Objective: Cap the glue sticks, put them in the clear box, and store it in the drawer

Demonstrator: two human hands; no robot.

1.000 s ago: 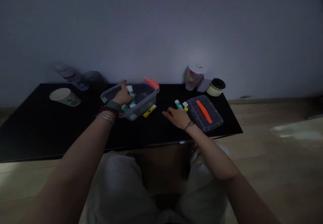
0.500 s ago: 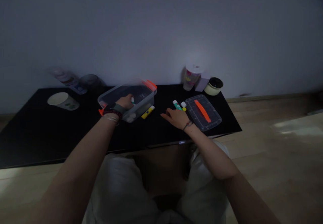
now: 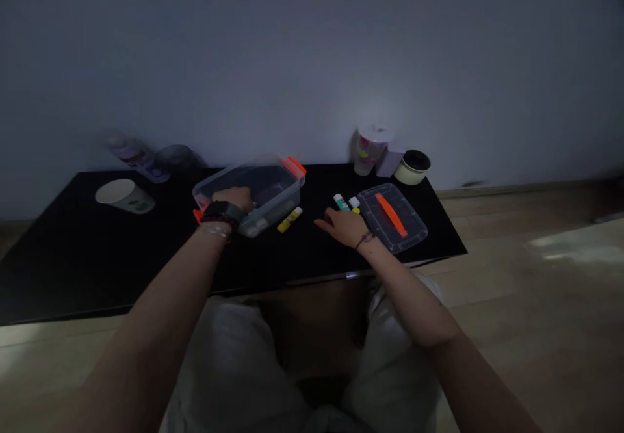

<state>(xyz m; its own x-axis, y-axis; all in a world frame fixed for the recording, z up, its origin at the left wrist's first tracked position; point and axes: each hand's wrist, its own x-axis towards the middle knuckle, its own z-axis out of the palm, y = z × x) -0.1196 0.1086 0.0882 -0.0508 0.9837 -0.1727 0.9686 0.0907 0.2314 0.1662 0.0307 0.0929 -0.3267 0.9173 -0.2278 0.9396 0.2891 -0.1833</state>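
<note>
My left hand (image 3: 234, 196) is down inside a clear plastic box (image 3: 280, 202) with orange latches. Its fingers are curled and their tips mostly hidden; a small pale end shows beside them, where a green and white glue stick was in its grip a moment before. Just outside the box lies a yellow glue stick (image 3: 289, 220) with a white cap. My right hand (image 3: 345, 225) hovers low over the table or rests on it, thumb and fingers apart, holding nothing. Right behind it are a green glue stick (image 3: 341, 202), a white cap (image 3: 354, 203) and a yellow cap (image 3: 355, 210), partly covered.
The clear lid (image 3: 412, 228) with its orange handle lies at the right of the black table (image 3: 146, 264). Behind it stand a lidded plastic cup (image 3: 365, 153), a purple box (image 3: 389, 164) and a cream pot (image 3: 411, 171). At left are a paper cup (image 3: 127, 197), a bottle (image 3: 139, 160) and a dark bowl (image 3: 175, 160).
My left hand has sunk deeper into the box, and the green and white glue stick in it is mostly hidden now. My right hand has barely moved.
</note>
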